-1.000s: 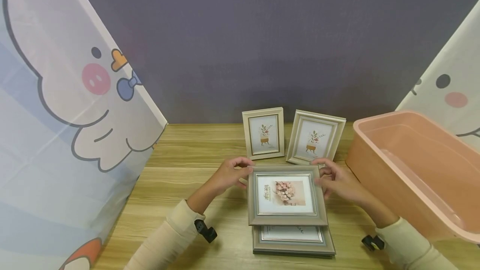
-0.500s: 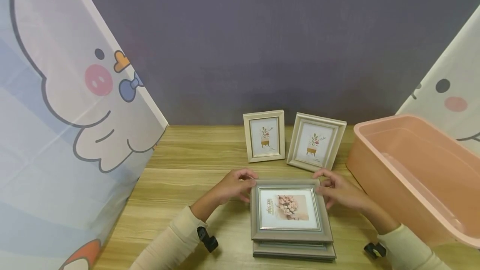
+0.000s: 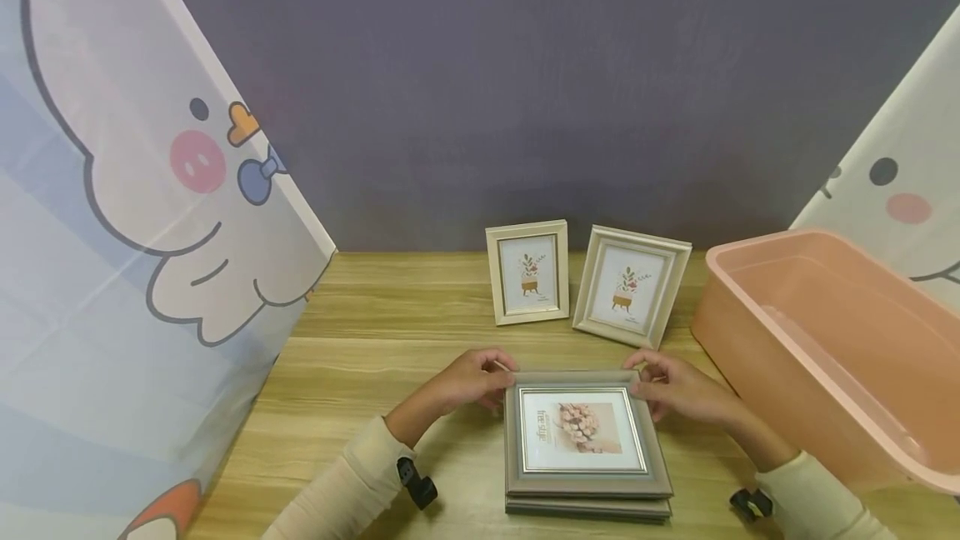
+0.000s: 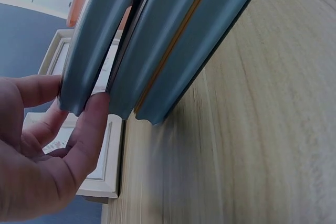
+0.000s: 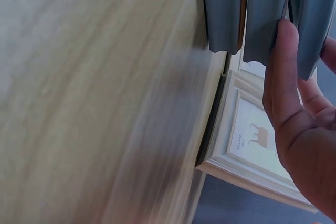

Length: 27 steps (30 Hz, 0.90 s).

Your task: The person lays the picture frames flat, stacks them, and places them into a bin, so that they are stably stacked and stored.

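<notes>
Rectangular grey-beige picture frame [image 3: 587, 436]: silver inner trim [image 3: 523, 432], pink bouquet print [image 3: 590, 427] on white. Lies over two similar stacked frames [image 4: 152, 51], far edge slightly raised. We pinch its far corners, left hand [image 3: 471, 382] and right hand [image 3: 681, 387].

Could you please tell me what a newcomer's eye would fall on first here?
A newcomer would probably notice first the big peach tub at the right and the cartoon figure on the left panel. Next comes the top floral frame, its far corners held by the left hand and right hand, above two similar frames. Behind it stand two cream frames.
</notes>
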Each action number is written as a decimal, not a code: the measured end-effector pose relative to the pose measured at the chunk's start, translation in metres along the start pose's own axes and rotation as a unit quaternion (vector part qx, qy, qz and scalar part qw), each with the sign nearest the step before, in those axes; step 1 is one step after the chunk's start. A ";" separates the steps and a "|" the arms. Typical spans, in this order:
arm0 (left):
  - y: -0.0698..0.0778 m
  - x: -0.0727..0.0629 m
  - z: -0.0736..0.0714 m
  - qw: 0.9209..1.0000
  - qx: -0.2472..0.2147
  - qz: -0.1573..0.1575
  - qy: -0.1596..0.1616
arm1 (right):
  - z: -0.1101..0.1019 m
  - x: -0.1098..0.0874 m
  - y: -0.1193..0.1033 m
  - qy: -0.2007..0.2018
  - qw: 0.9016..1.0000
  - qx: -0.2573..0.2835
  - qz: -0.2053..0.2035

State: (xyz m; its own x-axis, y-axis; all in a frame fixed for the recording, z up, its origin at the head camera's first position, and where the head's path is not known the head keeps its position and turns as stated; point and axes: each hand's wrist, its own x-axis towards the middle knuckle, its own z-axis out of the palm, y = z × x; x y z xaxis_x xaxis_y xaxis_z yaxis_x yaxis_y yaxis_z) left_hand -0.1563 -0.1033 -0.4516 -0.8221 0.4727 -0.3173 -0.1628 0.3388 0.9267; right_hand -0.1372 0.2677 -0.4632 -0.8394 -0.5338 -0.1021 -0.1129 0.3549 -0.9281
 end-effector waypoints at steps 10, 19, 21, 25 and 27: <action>-0.001 0.002 0.003 1.000 0.016 0.004 -0.005 | 0.000 0.001 0.003 0.010 1.000 -0.008 0.002; -0.007 0.005 0.005 1.000 0.019 0.015 0.011 | -0.001 0.002 0.007 0.010 1.000 -0.006 0.018; -0.008 0.006 0.006 1.000 0.017 0.016 0.013 | -0.001 0.002 0.007 0.007 1.000 0.000 0.019; -0.009 0.007 0.006 1.000 0.022 0.016 0.015 | 0.000 0.001 0.007 0.009 1.000 0.007 0.023; -0.009 0.007 0.006 0.999 0.026 0.014 0.013 | 0.000 0.001 0.007 0.011 1.000 0.006 0.025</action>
State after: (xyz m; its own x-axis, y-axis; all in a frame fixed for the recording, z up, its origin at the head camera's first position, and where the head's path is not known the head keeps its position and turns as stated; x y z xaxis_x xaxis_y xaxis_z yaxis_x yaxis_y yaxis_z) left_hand -0.1576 -0.0983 -0.4633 -0.8398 0.4619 -0.2852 -0.1108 0.3685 0.9230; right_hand -0.1390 0.2694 -0.4697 -0.8557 -0.4983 -0.1397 -0.0648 0.3711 -0.9263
